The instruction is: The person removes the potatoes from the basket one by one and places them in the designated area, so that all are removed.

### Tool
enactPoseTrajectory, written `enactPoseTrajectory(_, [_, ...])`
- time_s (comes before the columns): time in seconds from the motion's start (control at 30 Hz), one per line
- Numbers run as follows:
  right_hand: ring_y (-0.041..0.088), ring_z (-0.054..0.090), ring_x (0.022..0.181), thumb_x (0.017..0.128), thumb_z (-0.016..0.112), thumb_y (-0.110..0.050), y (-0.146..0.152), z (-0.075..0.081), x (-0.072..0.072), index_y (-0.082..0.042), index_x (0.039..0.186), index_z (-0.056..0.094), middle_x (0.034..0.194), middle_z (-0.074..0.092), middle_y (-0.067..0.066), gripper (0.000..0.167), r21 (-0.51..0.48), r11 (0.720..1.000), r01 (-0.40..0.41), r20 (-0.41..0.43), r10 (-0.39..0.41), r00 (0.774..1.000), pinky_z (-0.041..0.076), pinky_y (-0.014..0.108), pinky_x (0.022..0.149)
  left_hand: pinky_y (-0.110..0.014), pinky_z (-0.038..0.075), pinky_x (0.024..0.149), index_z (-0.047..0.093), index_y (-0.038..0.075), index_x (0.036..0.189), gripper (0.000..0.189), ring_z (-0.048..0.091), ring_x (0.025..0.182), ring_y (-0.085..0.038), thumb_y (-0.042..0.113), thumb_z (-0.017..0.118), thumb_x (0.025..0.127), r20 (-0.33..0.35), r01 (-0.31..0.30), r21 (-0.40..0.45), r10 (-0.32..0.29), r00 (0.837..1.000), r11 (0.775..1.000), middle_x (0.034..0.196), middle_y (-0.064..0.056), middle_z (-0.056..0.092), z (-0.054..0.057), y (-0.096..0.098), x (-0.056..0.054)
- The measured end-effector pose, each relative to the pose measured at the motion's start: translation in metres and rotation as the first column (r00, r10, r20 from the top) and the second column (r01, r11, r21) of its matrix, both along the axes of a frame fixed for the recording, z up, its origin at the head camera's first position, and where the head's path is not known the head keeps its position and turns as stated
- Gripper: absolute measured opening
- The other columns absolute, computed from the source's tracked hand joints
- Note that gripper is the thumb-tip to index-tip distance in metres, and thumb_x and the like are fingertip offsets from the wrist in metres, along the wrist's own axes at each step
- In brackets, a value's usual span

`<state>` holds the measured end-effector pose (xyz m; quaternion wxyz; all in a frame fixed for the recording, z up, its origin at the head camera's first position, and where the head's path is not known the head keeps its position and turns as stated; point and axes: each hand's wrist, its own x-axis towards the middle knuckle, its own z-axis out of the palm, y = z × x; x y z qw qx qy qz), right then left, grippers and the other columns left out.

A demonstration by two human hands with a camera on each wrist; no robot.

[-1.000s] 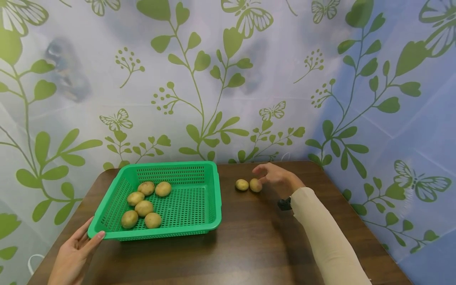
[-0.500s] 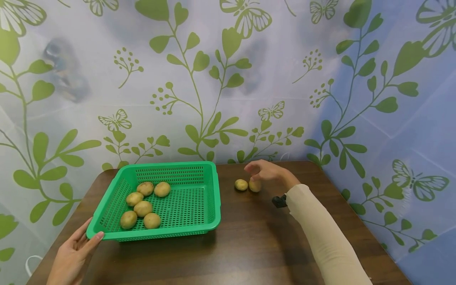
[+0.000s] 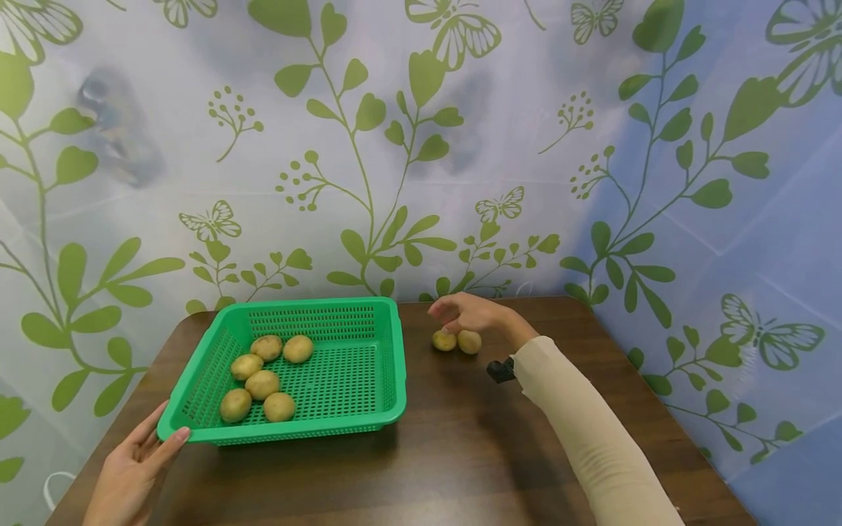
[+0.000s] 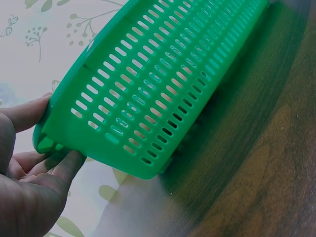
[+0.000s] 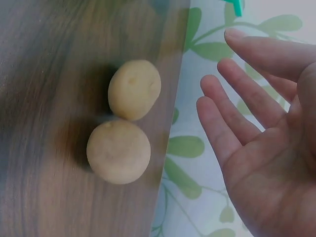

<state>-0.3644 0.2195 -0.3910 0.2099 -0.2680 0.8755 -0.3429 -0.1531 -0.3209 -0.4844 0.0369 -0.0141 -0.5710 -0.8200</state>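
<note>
My left hand (image 3: 131,467) grips the near left corner of a green plastic basket (image 3: 309,429); in the left wrist view, thumb and fingers pinch its rim (image 4: 61,96). Several potatoes (image 3: 262,384) lie in the left half of the basket. To the right, two more potatoes sit side by side on the table: the left potato (image 3: 444,340), partly covered by my fingers in the head view, and the right potato (image 3: 469,342). My right hand (image 3: 475,313) hovers just above them with relaxed fingers. Seen from the right wrist, the palm (image 5: 281,173) holds nothing and stays apart from both potatoes.
The brown wooden table (image 3: 447,453) extends in front of and right of the basket. Behind its far edge hangs a pale curtain (image 3: 513,131) printed with green leaves and butterflies. A small black device (image 3: 501,370) is at the right wrist.
My right hand has moved left, from beside the right potato to above the left one. The left hand keeps its hold on the basket rim, and the potatoes have stayed put.
</note>
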Motion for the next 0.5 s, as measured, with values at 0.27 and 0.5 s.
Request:
enactPoseTrajectory(0.27, [0.031,0.054,0.131,0.1,0.067,-0.004,-0.021,0.004,0.0,-0.008,0.143,0.058,0.142,0.056,0.008,0.044,0.013,0.999,-0.037,-0.015,0.037,0.999,0.051,0.042,0.104,-0.018,0.055,0.089,0.057,0.033,0.145,0.056,0.063,0.113,0.001,-0.006,0.055,0.105,0.015,-0.002,-0.018,0.002,1.0,1.0,0.125,0.014,0.067,-0.003,-0.003,0.0])
enactPoseTrajectory(0.5, [0.034,0.054,0.132,0.101,0.067,-0.004,-0.039,0.014,0.001,-0.006,0.143,0.057,0.147,0.053,0.015,0.044,0.025,0.995,-0.092,-0.031,0.093,0.995,0.049,0.044,0.107,-0.019,0.055,0.091,0.062,0.035,0.139,0.054,0.063,0.114,0.0,-0.006,0.056,0.105,0.001,0.006,-0.007,-0.006,1.0,1.0,0.126,0.013,0.067,-0.005,-0.004,-0.003])
